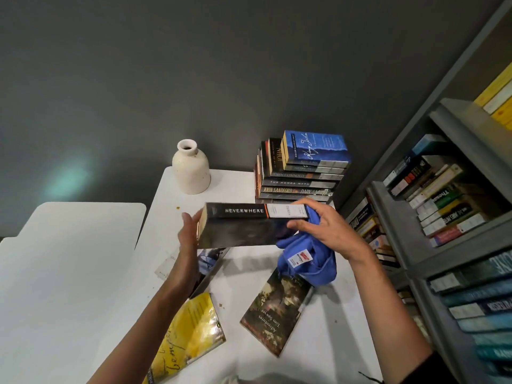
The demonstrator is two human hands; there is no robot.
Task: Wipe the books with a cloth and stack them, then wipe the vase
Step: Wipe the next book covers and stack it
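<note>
Holding a dark paperback book (241, 228) with "NEVERWHERE" on its spine level above the white bench (238, 184), the two hands sit at its opposite ends. The left hand (188, 231) lies flat against the book's left end, fingers straight and pointing up. The right hand (329, 228) is curled round a crumpled blue cloth (307, 261) and presses it to the book's right end, thumb stretched along the cover. The loose part of the cloth, with a white label, hangs below that hand.

Just beyond the right hand stands a stack of paperback books (302, 176), a blue-covered one on top. Beyond the left hand, apart from the stack, a cream speckled ceramic vase (191, 170) stands upright.

Under the hanging cloth, a brown-covered Tom Sawyer paperback (277, 309) lies flat on the bench. A glossy yellow book (191, 336) lies just beside the left forearm, and another book (210, 259) is partly hidden under that forearm. To the right of the right hand rises a grey bookshelf (415, 217) packed with books.
</note>
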